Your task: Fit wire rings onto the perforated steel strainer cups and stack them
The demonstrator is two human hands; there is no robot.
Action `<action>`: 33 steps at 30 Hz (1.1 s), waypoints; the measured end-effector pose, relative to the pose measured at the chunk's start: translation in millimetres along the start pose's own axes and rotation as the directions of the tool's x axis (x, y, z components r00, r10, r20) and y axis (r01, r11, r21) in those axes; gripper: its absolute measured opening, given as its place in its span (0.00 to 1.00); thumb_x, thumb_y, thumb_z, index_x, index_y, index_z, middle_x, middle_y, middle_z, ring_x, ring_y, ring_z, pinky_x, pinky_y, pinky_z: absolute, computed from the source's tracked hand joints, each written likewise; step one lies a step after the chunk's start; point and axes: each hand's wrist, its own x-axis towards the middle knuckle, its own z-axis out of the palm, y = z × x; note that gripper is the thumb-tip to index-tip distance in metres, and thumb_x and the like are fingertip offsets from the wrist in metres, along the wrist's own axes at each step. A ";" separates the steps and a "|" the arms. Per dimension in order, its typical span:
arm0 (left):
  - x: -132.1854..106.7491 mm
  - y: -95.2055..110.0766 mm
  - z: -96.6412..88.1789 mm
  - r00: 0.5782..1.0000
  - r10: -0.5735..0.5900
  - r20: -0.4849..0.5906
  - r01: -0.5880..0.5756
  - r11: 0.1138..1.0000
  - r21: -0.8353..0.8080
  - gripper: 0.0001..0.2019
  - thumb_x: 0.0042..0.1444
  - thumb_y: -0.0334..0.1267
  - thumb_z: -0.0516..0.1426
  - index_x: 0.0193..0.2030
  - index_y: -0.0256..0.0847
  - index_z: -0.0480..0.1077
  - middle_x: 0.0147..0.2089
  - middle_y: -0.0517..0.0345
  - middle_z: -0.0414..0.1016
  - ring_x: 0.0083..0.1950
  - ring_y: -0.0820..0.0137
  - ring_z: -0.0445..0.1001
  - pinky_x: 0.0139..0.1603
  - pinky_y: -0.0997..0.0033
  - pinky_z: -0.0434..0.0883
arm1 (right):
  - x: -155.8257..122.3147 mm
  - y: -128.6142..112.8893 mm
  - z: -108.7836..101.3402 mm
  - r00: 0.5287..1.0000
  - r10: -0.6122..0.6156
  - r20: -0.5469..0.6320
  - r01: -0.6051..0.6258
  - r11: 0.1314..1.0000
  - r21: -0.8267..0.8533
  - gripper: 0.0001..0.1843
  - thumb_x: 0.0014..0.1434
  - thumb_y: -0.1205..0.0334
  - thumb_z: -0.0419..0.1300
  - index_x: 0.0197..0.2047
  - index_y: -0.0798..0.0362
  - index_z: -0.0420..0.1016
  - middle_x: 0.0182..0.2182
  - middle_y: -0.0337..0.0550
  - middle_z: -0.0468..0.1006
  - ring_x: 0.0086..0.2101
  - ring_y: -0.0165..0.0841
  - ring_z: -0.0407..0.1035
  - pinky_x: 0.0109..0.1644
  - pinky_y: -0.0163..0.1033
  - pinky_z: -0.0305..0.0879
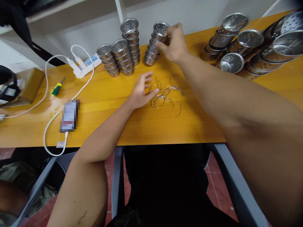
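My right hand (pixel 174 42) reaches to the back of the yellow table (pixel 106 107) and its fingers close on the top perforated metal cup (pixel 160 30) of a leaning stack (pixel 152 49). Lower down, my left hand (pixel 141 91) rests on the table with fingers spread, their tips touching a loose pile of thin wire rings (pixel 165 96). Three more stacks of the same cups (pixel 121 53) stand to the left of the held one.
Larger perforated metal bowls (pixel 248 44) lie heaped at the back right. A white power strip (pixel 82 64) with cables, a green-yellow screwdriver (pixel 56 88) and a phone (pixel 69 115) on a charging cable sit at the left. A grey chair frame (pixel 227 176) is below the table edge.
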 end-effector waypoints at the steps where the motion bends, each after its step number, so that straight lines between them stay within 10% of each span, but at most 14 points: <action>1: -0.2 0.2 -0.1 1.000 -0.002 0.002 0.002 1.000 0.005 0.46 0.81 0.71 0.67 0.93 0.57 0.57 0.92 0.38 0.70 0.85 0.47 0.82 0.79 0.41 0.89 | 0.1 0.7 -1.3 1.000 -0.009 0.006 0.009 1.000 0.003 0.25 0.91 0.63 0.78 0.77 0.69 0.78 0.85 0.72 0.69 0.71 0.32 0.75 0.83 0.34 0.70; 11: 0.1 -0.3 -1.1 0.999 -0.004 0.037 0.004 1.000 0.003 0.49 0.80 0.76 0.63 0.95 0.57 0.52 0.94 0.38 0.65 0.88 0.45 0.78 0.82 0.38 0.86 | 13.4 10.9 20.1 0.992 -0.048 -0.119 0.050 0.999 0.017 0.29 0.76 0.72 0.90 0.65 0.57 0.76 0.77 0.60 0.74 0.63 0.32 0.72 0.77 0.39 0.73; 19: 2.4 -6.7 3.4 0.997 -0.056 -0.053 0.054 0.998 -0.033 0.52 0.79 0.75 0.66 0.95 0.66 0.45 0.96 0.40 0.62 0.88 0.44 0.79 0.81 0.33 0.89 | 6.1 4.6 13.1 0.961 -0.131 -0.242 0.148 0.987 0.057 0.20 0.82 0.75 0.81 0.68 0.56 0.80 0.75 0.56 0.79 0.62 0.34 0.80 0.68 0.40 0.80; 23: 7.2 -16.6 1.9 0.977 -0.085 -0.196 0.082 0.996 -0.023 0.60 0.80 0.73 0.67 0.98 0.75 0.27 1.04 0.41 0.43 0.92 0.44 0.75 0.86 0.34 0.87 | -32.8 -4.2 -10.3 0.916 -0.395 0.069 0.392 0.919 0.050 0.23 0.85 0.40 0.81 0.71 0.43 0.89 0.76 0.51 0.81 0.69 0.48 0.75 0.71 0.54 0.84; 26: 10.4 -23.8 -0.3 0.974 -0.060 -0.220 0.055 0.998 -0.025 0.63 0.78 0.76 0.68 0.98 0.75 0.25 1.01 0.41 0.52 0.93 0.45 0.76 0.87 0.37 0.87 | -71.4 -11.4 -20.0 0.820 -0.492 0.294 0.488 0.868 0.093 0.37 0.81 0.15 0.69 0.75 0.31 0.94 0.69 0.52 0.86 0.73 0.63 0.71 0.76 0.72 0.79; 33: 14.7 -17.0 -0.1 0.978 0.047 -0.202 -0.056 0.998 -0.034 0.63 0.66 0.89 0.71 0.93 0.63 0.51 0.90 0.46 0.74 0.89 0.44 0.82 0.91 0.34 0.84 | -122.7 -18.0 -28.3 0.750 -0.462 0.473 0.502 0.864 0.047 0.33 0.83 0.26 0.74 0.75 0.39 0.94 0.74 0.57 0.82 0.76 0.68 0.76 0.83 0.72 0.75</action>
